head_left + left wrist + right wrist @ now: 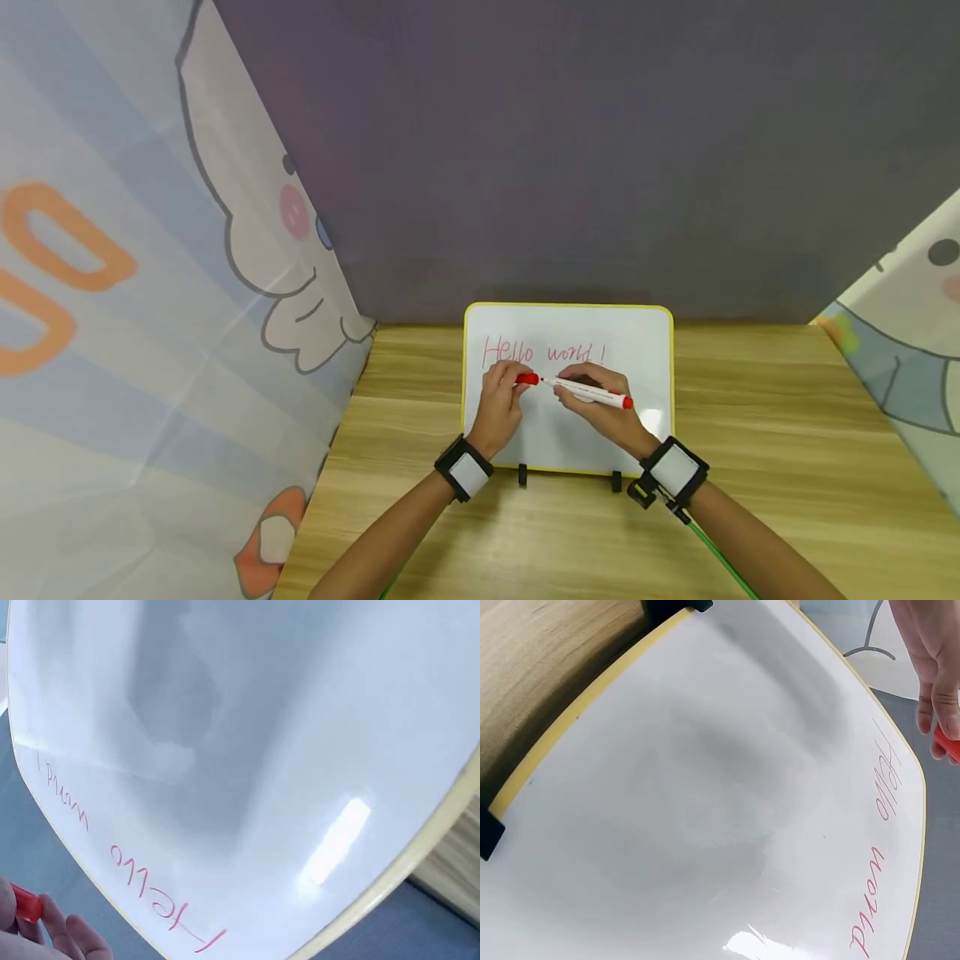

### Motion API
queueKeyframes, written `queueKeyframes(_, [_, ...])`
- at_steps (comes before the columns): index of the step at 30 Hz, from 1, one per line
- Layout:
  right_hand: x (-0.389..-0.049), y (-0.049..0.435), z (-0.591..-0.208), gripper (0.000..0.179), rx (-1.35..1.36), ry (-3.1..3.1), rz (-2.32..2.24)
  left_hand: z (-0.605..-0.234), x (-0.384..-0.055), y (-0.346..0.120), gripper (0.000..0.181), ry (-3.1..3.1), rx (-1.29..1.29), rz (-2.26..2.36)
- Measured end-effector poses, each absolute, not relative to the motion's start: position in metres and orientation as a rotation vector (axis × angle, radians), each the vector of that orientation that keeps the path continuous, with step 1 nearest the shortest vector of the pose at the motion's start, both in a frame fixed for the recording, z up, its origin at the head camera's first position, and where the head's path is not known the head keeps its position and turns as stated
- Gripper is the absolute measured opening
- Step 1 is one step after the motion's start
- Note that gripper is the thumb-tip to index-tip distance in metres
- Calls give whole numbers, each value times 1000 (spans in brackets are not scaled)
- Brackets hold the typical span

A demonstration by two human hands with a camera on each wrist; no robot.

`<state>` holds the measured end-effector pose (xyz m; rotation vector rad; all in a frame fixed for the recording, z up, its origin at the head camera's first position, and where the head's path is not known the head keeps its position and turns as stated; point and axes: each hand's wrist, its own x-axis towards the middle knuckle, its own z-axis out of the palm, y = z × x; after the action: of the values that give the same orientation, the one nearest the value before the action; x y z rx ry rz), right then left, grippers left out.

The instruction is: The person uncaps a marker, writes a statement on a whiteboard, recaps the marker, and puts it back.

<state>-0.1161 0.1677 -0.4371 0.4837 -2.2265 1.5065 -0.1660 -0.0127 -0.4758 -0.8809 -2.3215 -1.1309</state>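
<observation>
My left hand (pixel 498 415) pinches a red marker cap (pixel 528 378) between thumb and fingers, above the whiteboard (pixel 564 442). The cap (pixel 27 904) also appears at the lower left of the left wrist view. A white whiteboard marker (pixel 588 391) with a red end is gripped in my right hand (pixel 617 418). Its bare tip points left at the cap, a small gap apart. Red handwriting (pixel 506 350) reading "Hello world" runs along the board's far part. The right wrist view catches the left hand with the cap (pixel 948 741), but not the marker.
The yellow-rimmed board lies on a wood-grain table (pixel 757 433), with two black clips (pixel 522 475) at its near edge. A dark grey wall (pixel 585 167) rises behind it. Cartoon-printed sheets (pixel 150 350) flank both sides. A green cable (pixel 723 558) runs along the right forearm.
</observation>
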Motion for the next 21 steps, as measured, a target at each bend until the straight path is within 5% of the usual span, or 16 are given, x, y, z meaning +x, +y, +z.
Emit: queueKeyframes(21, [-128, 156, -448, 16, 387, -2168, 1947, -457, -164, -18, 15, -2312, -980, -877])
